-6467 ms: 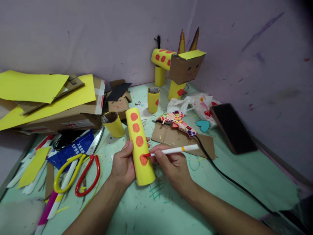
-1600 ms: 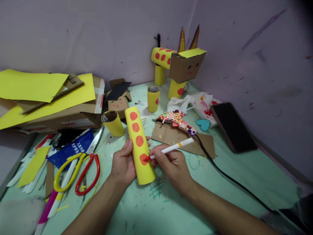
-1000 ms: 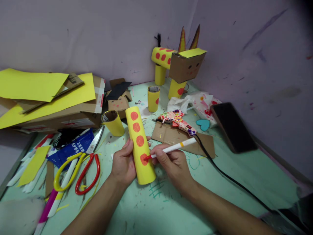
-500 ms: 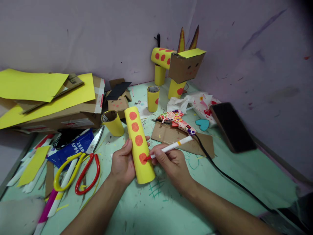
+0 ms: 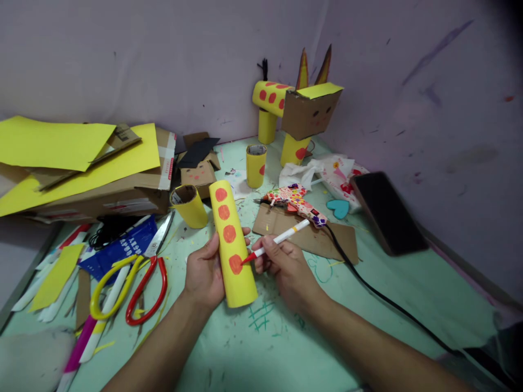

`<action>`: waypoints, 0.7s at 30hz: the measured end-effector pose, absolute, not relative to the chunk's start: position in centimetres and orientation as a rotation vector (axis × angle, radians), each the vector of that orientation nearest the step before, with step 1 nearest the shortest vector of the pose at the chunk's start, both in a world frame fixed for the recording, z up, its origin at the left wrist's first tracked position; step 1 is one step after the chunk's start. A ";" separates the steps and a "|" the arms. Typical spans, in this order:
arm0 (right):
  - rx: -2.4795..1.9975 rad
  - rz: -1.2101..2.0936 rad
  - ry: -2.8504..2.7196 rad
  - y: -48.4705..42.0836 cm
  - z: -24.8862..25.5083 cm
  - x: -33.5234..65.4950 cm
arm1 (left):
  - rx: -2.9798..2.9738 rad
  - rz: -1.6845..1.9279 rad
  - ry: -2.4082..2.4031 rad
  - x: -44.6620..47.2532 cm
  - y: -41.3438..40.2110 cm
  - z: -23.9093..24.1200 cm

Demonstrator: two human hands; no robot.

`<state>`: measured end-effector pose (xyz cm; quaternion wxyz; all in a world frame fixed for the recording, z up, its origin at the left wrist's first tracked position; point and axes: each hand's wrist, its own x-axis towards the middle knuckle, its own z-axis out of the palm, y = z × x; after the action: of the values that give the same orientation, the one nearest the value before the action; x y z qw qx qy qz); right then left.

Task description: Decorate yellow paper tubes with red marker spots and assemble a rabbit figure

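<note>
On your counter (image 5: 429, 288), the cardboard box (image 5: 134, 204) with loose yellow sheets (image 5: 53, 141) fills the far left, and the animal figure (image 5: 312, 111) stands in the corner; a wide swing could knock either. Nearer in, the cord (image 5: 368, 281) trails from the glue gun (image 5: 296, 202) past your right side, so catching it could drag the gun off the cardboard scrap (image 5: 347, 239); treat its nozzle as hot.

Your hands are apart, each occupied. The left hand (image 5: 204, 272) is wrapped round the long yellow tube (image 5: 230, 247), tilted in front of you over the middle of the counter. Squeeze too hard and it could dent; slacken and it could roll under the pen. Its upper end sits just beside the short yellow tube (image 5: 196, 212), which a careless turn could tip.

Your right hand (image 5: 286, 267) pinches the white marker (image 5: 286, 234), red tip at the right edge of the lowest red spot (image 5: 235, 264); whether it touches or hovers is hard to tell from here. A jerk could streak the yellow, and a slide of your grip over damp ink could smear it
</note>
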<state>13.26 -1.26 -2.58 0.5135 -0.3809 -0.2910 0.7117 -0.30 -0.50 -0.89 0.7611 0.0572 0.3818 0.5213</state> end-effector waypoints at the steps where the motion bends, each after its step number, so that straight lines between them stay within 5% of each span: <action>1: -0.910 1.688 -0.707 -1.3 -2.4 13.3 | 0.136 1.160 0.858 -0.2 -0.5 -0.9; 9: -0.933 1.151 -1.100 -2.1 -1.6 14.0 | 0.311 1.220 0.939 0.2 -1.0 -0.9; 21: -0.982 1.187 -1.190 -2.4 -2.2 13.4 | 0.279 1.221 0.919 0.2 -0.8 -0.7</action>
<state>13.44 -2.40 -2.25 0.5625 -0.4169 -0.5056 0.5041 0.17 -0.81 -0.72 0.7132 0.1257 0.4147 0.5510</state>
